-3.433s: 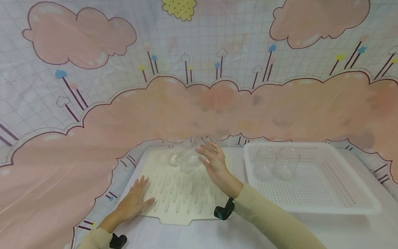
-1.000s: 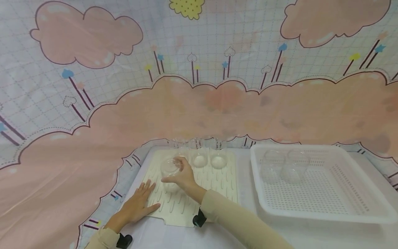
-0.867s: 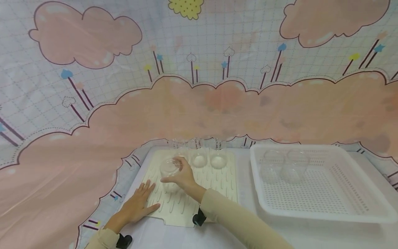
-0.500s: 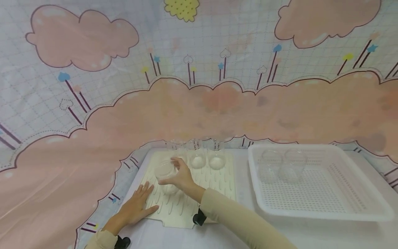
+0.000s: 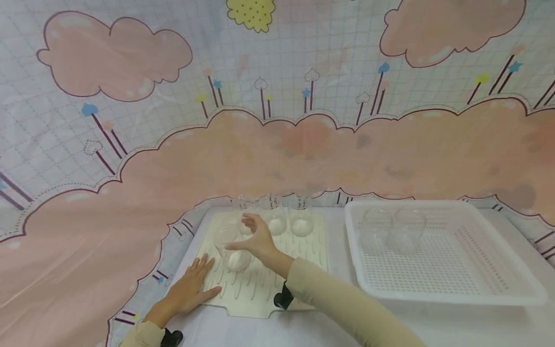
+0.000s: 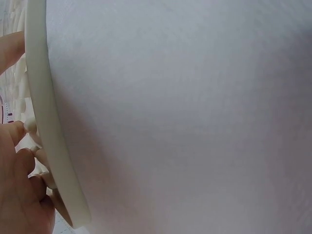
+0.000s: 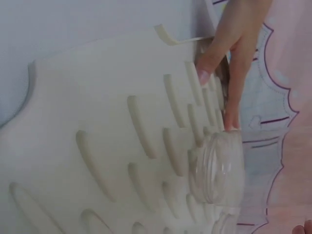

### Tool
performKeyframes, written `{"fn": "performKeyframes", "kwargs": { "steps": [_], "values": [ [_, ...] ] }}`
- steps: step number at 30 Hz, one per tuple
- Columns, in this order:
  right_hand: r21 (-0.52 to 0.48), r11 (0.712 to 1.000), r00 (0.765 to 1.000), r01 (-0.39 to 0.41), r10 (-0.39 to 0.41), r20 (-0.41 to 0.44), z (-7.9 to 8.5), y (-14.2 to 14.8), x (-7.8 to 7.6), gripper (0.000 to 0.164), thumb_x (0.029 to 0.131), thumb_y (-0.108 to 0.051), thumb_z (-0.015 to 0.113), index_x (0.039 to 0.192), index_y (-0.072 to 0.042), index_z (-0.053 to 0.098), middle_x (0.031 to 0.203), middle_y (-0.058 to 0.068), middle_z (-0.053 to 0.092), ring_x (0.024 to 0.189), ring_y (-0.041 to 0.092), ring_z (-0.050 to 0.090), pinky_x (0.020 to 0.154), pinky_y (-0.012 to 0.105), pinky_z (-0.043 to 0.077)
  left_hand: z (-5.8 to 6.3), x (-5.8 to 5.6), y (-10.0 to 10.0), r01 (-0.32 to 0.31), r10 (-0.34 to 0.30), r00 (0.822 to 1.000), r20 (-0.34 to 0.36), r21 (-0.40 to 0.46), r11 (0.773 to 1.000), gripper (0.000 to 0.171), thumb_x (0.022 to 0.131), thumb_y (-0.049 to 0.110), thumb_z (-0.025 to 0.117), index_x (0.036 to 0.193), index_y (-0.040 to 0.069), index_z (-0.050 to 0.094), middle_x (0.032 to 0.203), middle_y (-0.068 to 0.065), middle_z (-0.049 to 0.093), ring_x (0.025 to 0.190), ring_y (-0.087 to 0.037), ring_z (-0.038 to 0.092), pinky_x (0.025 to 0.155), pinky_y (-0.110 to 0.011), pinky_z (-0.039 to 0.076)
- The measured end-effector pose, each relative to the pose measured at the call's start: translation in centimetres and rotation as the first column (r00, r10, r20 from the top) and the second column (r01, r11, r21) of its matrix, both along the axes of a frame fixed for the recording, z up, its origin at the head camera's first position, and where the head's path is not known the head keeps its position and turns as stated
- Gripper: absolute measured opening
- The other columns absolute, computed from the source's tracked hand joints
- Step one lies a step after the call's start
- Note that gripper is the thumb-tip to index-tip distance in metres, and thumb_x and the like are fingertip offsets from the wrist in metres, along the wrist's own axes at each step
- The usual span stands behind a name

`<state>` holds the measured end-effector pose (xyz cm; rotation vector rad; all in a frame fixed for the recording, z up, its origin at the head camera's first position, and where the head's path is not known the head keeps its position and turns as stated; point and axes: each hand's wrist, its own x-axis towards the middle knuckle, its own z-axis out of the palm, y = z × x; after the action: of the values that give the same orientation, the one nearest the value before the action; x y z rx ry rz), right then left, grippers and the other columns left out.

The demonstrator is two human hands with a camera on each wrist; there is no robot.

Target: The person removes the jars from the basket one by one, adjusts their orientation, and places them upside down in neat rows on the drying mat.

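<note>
A clear cup (image 5: 238,260) stands on the front left part of a cream ridged board (image 5: 299,284); in the right wrist view the cup (image 7: 217,168) sits among the raised ridges. My right hand (image 5: 262,243) is beside the cup's upper part, thumb and fingers spread apart, with nothing pinched between them. Only a bit of its fingertips (image 7: 304,229) shows in the right wrist view's corner. My left hand (image 5: 187,286) rests on the board's left edge with fingers spread; in the left wrist view its fingers (image 6: 17,131) lie along the board's rim (image 6: 51,117).
Three more clear cups, among them the rightmost cup (image 5: 301,224), stand in a row at the board's back. Right of the board is a white perforated basket (image 5: 485,299) with two clear cups (image 5: 407,236) at its left end. A patterned cloth (image 5: 303,159) hangs behind.
My right hand came from the back row to the front left with a cup, set it on the board and has just let go, fingers spreading. My left hand stayed on the board's edge.
</note>
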<state>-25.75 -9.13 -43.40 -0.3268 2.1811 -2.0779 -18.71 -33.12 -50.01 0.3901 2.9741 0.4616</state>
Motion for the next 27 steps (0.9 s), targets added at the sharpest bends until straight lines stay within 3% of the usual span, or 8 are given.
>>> {"fn": "performKeyframes", "kwargs": {
  "steps": [8, 16, 21, 27],
  "values": [
    [-0.157, 0.987, 0.999, -0.034, 0.035, 0.007, 2.9, 2.5, -0.8, 0.078, 0.074, -0.005, 0.089, 0.142, -0.008, 0.051, 0.133, 0.006, 0.061, 0.130, 0.024, 0.052, 0.112, 0.032, 0.037, -0.4, -0.3, -0.1, 0.018, -0.017, 0.999, -0.027, 0.017, 1.000, 0.090, 0.092, 0.060, 0.059, 0.153, -0.002, 0.034, 0.159, -0.027, 0.022, 0.145, -0.051, 0.017, 0.113, -0.066, 0.020],
    [-0.297, 0.953, 0.998, -0.061, 0.057, -0.021, 6.3, 7.1, -1.5, 0.074, 0.078, 0.007, 0.081, 0.143, -0.004, 0.047, 0.135, 0.014, 0.059, 0.133, 0.030, 0.050, 0.111, 0.030, 0.037, -0.9, -0.2, -0.2, 0.016, -0.015, 0.999, -0.029, 0.033, 0.999, 0.092, 0.091, 0.063, 0.059, 0.152, -0.002, 0.035, 0.158, -0.028, 0.023, 0.144, -0.051, 0.017, 0.113, -0.066, 0.019],
    [-0.342, 0.938, 0.997, -0.066, 0.052, -0.049, 7.7, 10.1, -1.9, 0.071, 0.081, 0.011, 0.075, 0.144, -0.003, 0.045, 0.138, 0.016, 0.056, 0.132, 0.027, 0.050, 0.109, 0.027, 0.039, -1.2, -0.3, -0.4, 0.014, -0.013, 0.999, -0.042, 0.030, 0.999, 0.093, 0.090, 0.063, 0.059, 0.152, -0.002, 0.035, 0.159, -0.028, 0.023, 0.145, -0.051, 0.017, 0.113, -0.066, 0.018],
    [-0.342, 0.939, 0.998, -0.029, 0.008, -0.062, 8.6, 13.6, -2.2, 0.065, 0.085, 0.009, 0.072, 0.143, 0.000, 0.045, 0.138, 0.022, 0.053, 0.129, 0.027, 0.052, 0.107, 0.024, 0.041, -0.9, -0.2, -0.3, 0.017, -0.016, 0.999, -0.038, 0.031, 0.999, 0.092, 0.090, 0.062, 0.060, 0.152, -0.002, 0.035, 0.159, -0.028, 0.023, 0.145, -0.051, 0.016, 0.113, -0.066, 0.018]
  ]
}}
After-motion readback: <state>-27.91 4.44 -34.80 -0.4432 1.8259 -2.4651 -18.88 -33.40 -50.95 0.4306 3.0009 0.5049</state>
